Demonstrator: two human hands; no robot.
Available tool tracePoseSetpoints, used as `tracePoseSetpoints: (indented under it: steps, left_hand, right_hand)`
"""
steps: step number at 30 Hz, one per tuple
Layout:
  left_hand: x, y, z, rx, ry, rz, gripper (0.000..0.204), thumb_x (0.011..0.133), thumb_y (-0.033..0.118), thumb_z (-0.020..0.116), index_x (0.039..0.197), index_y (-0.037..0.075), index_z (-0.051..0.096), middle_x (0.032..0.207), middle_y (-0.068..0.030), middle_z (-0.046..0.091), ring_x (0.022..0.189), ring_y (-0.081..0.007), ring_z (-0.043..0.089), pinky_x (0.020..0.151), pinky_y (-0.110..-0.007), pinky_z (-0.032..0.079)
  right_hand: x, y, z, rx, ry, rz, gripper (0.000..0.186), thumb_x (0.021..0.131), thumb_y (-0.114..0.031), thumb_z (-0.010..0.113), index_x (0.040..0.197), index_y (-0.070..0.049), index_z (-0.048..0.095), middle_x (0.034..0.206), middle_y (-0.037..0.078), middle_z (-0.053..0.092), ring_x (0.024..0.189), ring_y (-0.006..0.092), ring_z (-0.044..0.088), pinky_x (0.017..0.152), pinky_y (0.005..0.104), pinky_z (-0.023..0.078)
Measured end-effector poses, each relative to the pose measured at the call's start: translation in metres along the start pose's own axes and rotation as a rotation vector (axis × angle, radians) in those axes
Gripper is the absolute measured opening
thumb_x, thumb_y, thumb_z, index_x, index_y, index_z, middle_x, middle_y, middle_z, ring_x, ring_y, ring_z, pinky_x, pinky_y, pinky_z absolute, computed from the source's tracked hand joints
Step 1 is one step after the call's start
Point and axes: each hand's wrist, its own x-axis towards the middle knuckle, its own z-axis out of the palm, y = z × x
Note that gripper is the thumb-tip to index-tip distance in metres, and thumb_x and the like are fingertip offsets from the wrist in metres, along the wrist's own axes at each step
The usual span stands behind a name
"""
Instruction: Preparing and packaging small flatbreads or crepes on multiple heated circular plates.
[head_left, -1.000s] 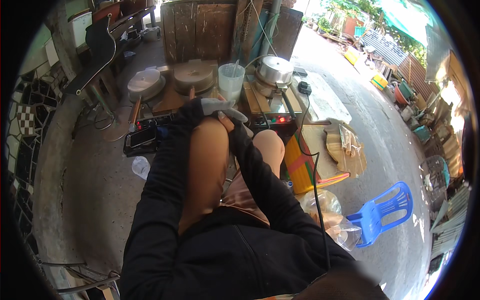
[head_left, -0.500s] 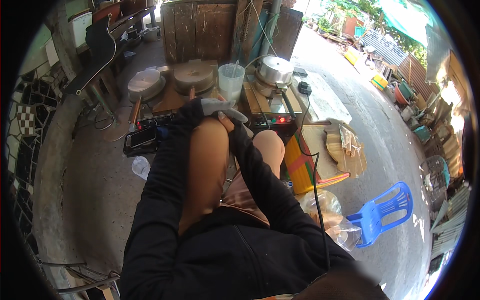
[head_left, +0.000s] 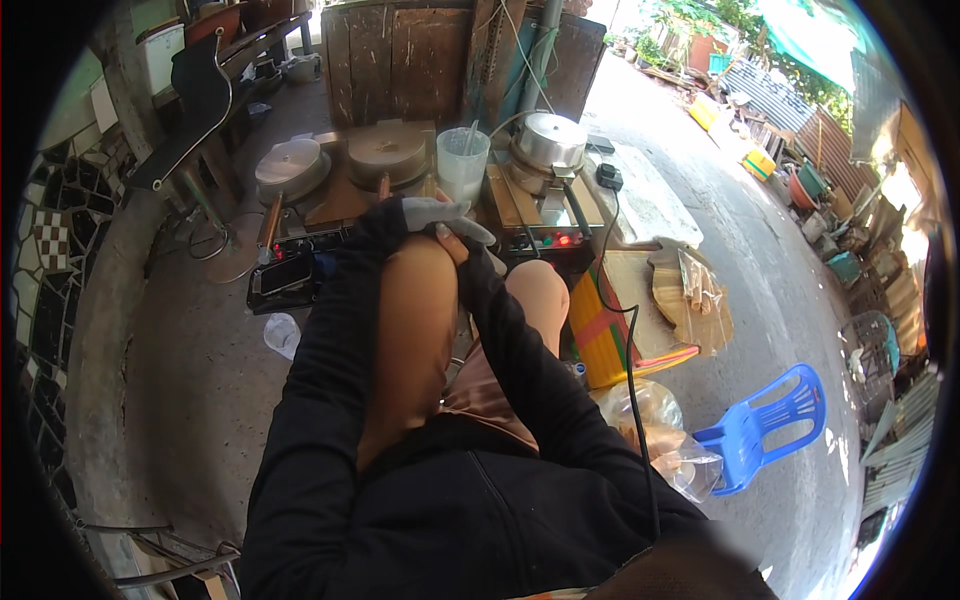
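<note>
Round griddles, two of metal with brown handles, sit side by side just beyond the person's knees, left of a translucent plastic pitcher. Nearest them, the grey-gloved left hand and the right hand rest together over the left knee. Their fingers overlap, partly hidden; whether clenched or loose, I cannot tell.

Blue plastic chair lower R w/ clear plastic bag just beside; clear cup on concrete floor, L side; wood panels at back; corrugated sheets upper R; blk chair upper L
</note>
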Motion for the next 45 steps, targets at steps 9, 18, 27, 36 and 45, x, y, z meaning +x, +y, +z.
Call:
tracePoseSetpoints:
  steps: [9, 18, 27, 36, 45]
  left_hand:
    - [0.011, -0.012, -0.010, -0.008, 0.016, 0.029, 0.065, 0.087, 0.019, 0.063, 0.135, -0.009, 0.030, 0.105, -0.0101, 0.066, 0.092, -0.0102, 0.056, 0.098, -0.017, 0.033]
    - [0.010, -0.028, -0.025, -0.019, 0.033, 0.058, 0.068, 0.087, 0.017, 0.064, 0.136, -0.010, 0.026, 0.107, -0.0102, 0.066, 0.093, -0.0105, 0.056, 0.097, -0.016, 0.033]
    - [0.018, -0.039, -0.038, -0.027, 0.052, 0.089, 0.070, 0.087, 0.015, 0.064, 0.137, -0.011, 0.023, 0.108, -0.0103, 0.065, 0.094, -0.0109, 0.056, 0.096, -0.015, 0.033]
    - [0.027, -0.051, -0.050, -0.035, 0.070, 0.121, 0.073, 0.086, 0.014, 0.065, 0.138, -0.013, 0.020, 0.110, -0.0105, 0.065, 0.094, -0.0113, 0.056, 0.095, -0.014, 0.033]
    - [0.007, -0.040, -0.043, -0.043, 0.092, 0.157, 0.076, 0.086, 0.012, 0.065, 0.139, -0.014, 0.017, 0.111, -0.0106, 0.064, 0.095, -0.0116, 0.056, 0.095, -0.013, 0.034]
  right_hand:
    - [0.000, 0.002, 0.000, 0.047, 0.006, 0.006, 0.057, 0.092, -0.018, 0.051, 0.144, -0.008, 0.029, 0.132, 0.013, 0.046, 0.110, 0.0170, 0.047, 0.096, 0.0262, 0.036]
    - [0.000, -0.002, 0.001, 0.024, -0.004, 0.006, 0.058, 0.093, -0.019, 0.051, 0.144, -0.007, 0.029, 0.133, 0.013, 0.045, 0.111, 0.0169, 0.046, 0.096, 0.0264, 0.036]
    - [0.004, 0.004, -0.002, -0.045, -0.009, -0.025, 0.055, 0.093, -0.020, 0.048, 0.144, -0.009, 0.031, 0.130, 0.012, 0.048, 0.104, 0.0155, 0.049, 0.089, 0.0252, 0.040]
    - [0.004, 0.004, -0.003, -0.022, -0.021, -0.015, 0.057, 0.093, -0.020, 0.050, 0.144, -0.007, 0.029, 0.132, 0.012, 0.046, 0.110, 0.0172, 0.047, 0.094, 0.0268, 0.036]
    - [0.005, 0.005, 0.004, -0.032, -0.026, -0.019, 0.055, 0.093, -0.020, 0.048, 0.144, -0.010, 0.031, 0.129, 0.011, 0.049, 0.103, 0.0154, 0.050, 0.088, 0.0250, 0.040]
